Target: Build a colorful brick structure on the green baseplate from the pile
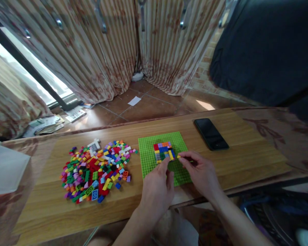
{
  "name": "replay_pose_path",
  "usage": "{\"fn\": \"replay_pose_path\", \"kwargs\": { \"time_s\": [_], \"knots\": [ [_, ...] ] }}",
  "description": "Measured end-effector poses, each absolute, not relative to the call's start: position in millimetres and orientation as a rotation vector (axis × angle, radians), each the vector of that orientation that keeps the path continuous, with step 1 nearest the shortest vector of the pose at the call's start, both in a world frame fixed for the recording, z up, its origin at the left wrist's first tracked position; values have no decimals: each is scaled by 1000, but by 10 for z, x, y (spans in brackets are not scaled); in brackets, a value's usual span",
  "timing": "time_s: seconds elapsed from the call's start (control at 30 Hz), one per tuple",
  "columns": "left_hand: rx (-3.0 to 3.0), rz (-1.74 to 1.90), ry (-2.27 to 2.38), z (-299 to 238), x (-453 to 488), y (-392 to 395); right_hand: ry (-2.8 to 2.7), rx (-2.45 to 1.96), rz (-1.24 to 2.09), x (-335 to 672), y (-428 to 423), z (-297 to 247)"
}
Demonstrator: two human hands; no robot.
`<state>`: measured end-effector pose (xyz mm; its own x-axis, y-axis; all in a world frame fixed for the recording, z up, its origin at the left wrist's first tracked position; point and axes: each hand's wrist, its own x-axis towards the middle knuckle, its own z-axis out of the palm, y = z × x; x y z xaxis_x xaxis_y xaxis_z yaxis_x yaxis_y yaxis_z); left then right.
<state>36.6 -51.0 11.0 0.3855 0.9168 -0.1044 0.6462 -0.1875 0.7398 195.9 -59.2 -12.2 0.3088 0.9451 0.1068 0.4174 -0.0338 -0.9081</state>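
A green baseplate [146, 147] lies on the wooden table, carrying a low block build [164, 149] of red, blue, yellow, orange, grey and purple toy bricks. At the near edge of this build, my left hand [157, 186] rests its index fingertip, with the thumb held apart and nothing visible in its grasp. Just right of the build, my right hand [202, 172] pinches a small yellow brick [179, 156] between thumb and index finger, above the plate. The left hand covers part of the plate's near side.
Left of the plate spreads a large pile of loose coloured bricks [87, 174]. A dark smartphone [212, 134] lies to the right on the wooden table [251, 150]. Beyond the table are striped curtains [113, 51] and a tiled floor with papers on it.
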Motion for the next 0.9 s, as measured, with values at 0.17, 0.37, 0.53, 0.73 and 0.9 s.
{"fn": "replay_pose_path", "kwargs": {
  "time_s": [0.17, 0.37, 0.53, 0.73, 0.9],
  "knots": [
    [1949, 380, 1335, 108, 400, -544, -1352, -1627, 644, 1895, -593, -37],
    [1968, 335, 1336, 122, 412, -553, -1437, -1624, 598, 1859, -577, 6],
    [1996, 328, 1332, 119, 418, -558, -1404, -1627, 585, 1856, -572, -22],
    [2020, 342, 1333, 93, 413, -569, -1329, -1619, 643, 1863, -573, -81],
    [2022, 339, 1321, 88, 406, -573, -1155, -1606, 821, 1901, -570, -117]
  ]
}}
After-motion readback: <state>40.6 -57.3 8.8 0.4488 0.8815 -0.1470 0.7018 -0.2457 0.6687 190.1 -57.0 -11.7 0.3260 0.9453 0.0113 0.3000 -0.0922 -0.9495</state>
